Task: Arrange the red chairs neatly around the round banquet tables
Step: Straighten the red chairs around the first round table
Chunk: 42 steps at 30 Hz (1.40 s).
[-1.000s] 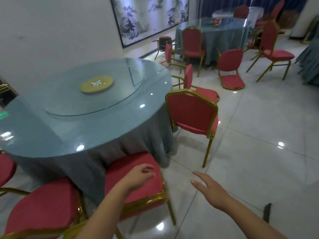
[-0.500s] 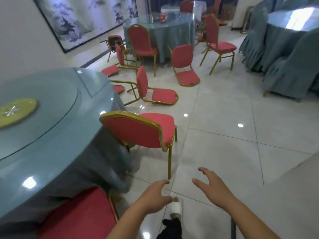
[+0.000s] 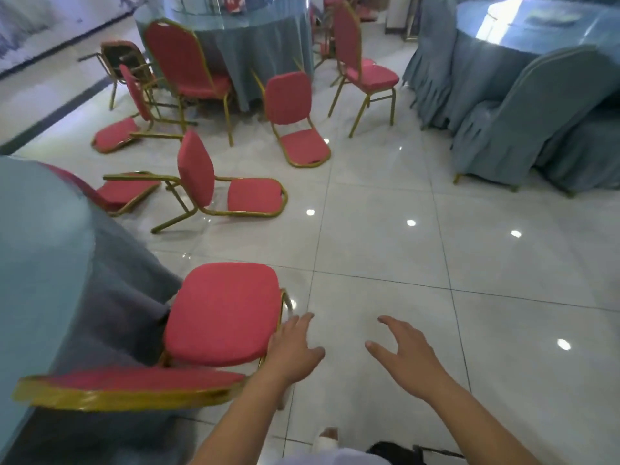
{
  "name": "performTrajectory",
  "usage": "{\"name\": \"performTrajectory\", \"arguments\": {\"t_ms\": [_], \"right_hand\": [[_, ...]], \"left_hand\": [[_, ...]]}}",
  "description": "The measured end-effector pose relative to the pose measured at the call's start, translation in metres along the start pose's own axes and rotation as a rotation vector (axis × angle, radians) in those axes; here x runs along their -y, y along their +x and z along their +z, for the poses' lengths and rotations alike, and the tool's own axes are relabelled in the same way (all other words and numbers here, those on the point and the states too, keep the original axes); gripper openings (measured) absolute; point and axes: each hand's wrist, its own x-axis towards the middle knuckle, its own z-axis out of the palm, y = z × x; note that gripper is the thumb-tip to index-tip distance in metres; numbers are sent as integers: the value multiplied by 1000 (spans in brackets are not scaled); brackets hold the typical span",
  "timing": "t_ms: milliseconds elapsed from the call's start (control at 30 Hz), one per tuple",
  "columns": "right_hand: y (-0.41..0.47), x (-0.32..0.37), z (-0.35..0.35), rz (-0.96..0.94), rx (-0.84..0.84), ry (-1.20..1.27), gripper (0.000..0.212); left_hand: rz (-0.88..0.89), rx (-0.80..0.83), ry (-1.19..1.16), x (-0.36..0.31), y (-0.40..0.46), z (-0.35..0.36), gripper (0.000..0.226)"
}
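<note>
A red chair with a gold frame [image 3: 221, 313] stands upright at the near round table [image 3: 37, 250], its backrest toward me at the lower left. My left hand [image 3: 293, 349] hovers just right of its seat, fingers spread, holding nothing. Over bare floor, my right hand [image 3: 404, 350] is spread and empty too. Ahead, a red chair [image 3: 231, 193] lies tipped over on the floor, with another [image 3: 124, 191] beside the table edge. More toppled chairs [image 3: 292, 119] and upright ones [image 3: 188, 72] surround the far round table [image 3: 248, 35].
Tables and chairs under blue-grey covers [image 3: 523, 105] fill the right side. An upright red chair [image 3: 362, 68] stands by the far table. The white tiled floor [image 3: 419, 256] between the tables is open. My feet show at the bottom edge.
The view has swung right and forward; the upright chair, ahead earlier, is now just below me. My left hand has come off the previous chair's seat and both hands reach forward, empty.
</note>
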Motion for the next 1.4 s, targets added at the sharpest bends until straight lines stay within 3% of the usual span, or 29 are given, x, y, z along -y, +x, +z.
{"name": "performTrajectory", "arguments": {"t_ms": [233,433,667,833,1167,1400], "right_hand": [[148,-10,-37,63,49,102,66],[323,13,-110,-18,129,173,65],[488,73,-176,-141,270,28,64],[598,126,-186,-253,406,-122,67],[844,270,-241,-278,378,-324,66],[980,373,-263,-350,389,-254,67]], "left_hand": [[12,161,249,-41,141,-24,84],[-127,114,269,-79,279,-80,84],[-232,-20,127,-120,397,-163,79],[-365,-13,-10,-100,476,-207,83],[-476,-111,-247,-33,707,-346,86],[-482,-204,-255,-12,817,-459,83]]}}
